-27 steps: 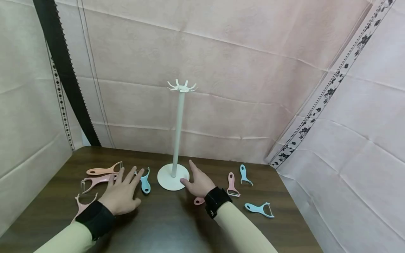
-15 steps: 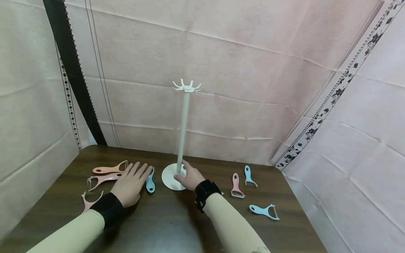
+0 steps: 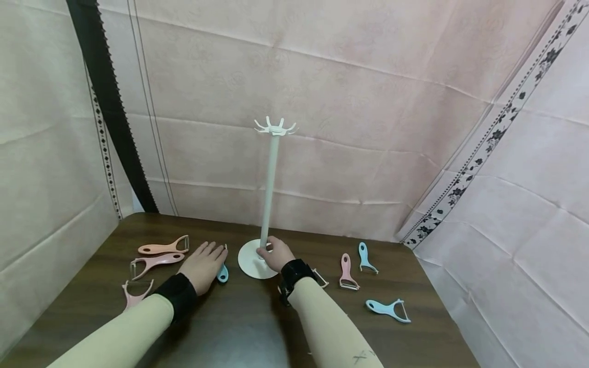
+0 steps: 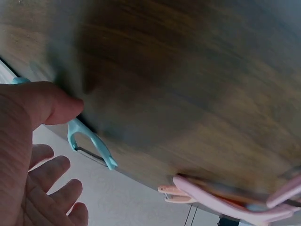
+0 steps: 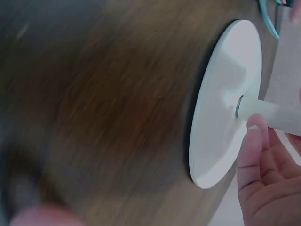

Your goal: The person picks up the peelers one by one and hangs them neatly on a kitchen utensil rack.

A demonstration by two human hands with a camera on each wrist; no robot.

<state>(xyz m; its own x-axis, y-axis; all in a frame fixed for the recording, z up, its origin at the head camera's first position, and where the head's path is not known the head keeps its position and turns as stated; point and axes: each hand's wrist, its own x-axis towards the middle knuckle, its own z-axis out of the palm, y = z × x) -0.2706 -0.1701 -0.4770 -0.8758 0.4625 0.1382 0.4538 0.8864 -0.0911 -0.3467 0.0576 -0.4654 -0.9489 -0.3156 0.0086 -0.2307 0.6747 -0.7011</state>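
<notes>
A white hook stand (image 3: 270, 194), with a round base and a ring of upturned hooks on top, rises from the brown table. Low on its pole, my right hand (image 3: 278, 254) grips with thumb and fingers; the right wrist view shows the fingertips (image 5: 254, 134) against the pole just above the base (image 5: 218, 117). My left hand (image 3: 202, 267) is over a light blue peeler (image 3: 223, 274), fingers loosely extended. In the left wrist view the thumb hides part of that peeler (image 4: 89, 143), while the other fingers (image 4: 56, 172) are apart from it.
Left on the table (image 3: 221, 327) lie an orange peeler (image 3: 156, 249), a pink one (image 3: 158, 260) and another pink peeler (image 3: 134, 299) near my sleeve. Rightward are a pink peeler (image 3: 346, 266), blue peelers (image 3: 363, 253) (image 3: 384, 307) and one partly hidden peeler (image 3: 320, 278).
My right hand has moved left to the stand's pole and taken hold of it. My left hand has shifted right over the blue peeler, its fingers less spread. The view has turned slightly.
</notes>
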